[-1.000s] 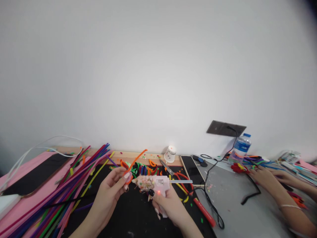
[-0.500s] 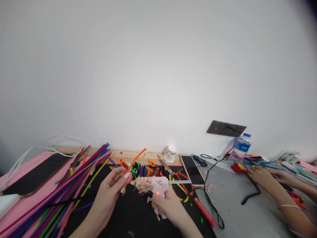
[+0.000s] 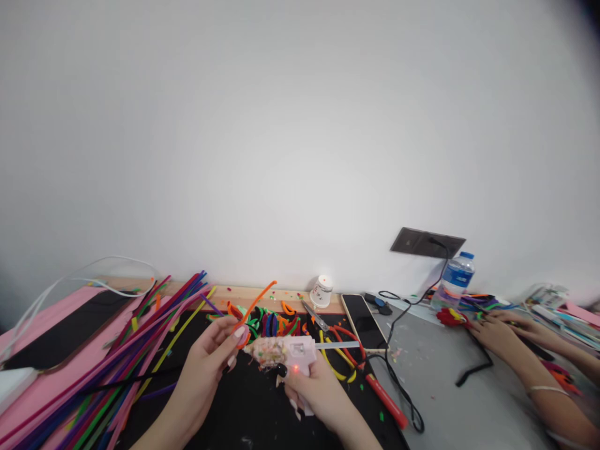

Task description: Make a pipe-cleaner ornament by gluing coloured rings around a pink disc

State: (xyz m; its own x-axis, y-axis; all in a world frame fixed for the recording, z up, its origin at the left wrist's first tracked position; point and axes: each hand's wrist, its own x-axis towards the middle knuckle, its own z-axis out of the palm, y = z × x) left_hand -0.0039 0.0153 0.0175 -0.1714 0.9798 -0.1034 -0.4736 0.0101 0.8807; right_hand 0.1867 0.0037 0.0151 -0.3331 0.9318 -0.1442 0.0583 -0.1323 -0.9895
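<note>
Pale pink plastic hot-glue gun (image 3: 294,354) sits low centre, held just above the black work mat (image 3: 253,406). Long axis near horizontal, nozzle to the left, front end crusted with coloured fluff, red indicator lit on the body. Clear glue stick (image 3: 338,344) projects from the rear, pointing right. Right hand (image 3: 316,392) closed fully round the grip, one dark-nailed finger at the trigger. Nozzle tip lies right at the small loop on the lower end of a fuzzy orange pipe cleaner (image 3: 255,305); contact cannot be told. The free end slants up and to the right. Left hand (image 3: 206,365) pinches it at the loop between thumb and fingertips. Behind: heap of short bent pipe-cleaner offcuts (image 3: 272,323), mixed colours. Just right of the gun: scissors with red and yellow handles (image 3: 335,331), dark-screened smartphone (image 3: 363,320), black cable (image 3: 397,322) looping across the grey table (image 3: 450,406). Left: sheaf of long straight pipe cleaners (image 3: 140,350). Far right: another person's hands (image 3: 497,334) on the table, well apart.
</note>
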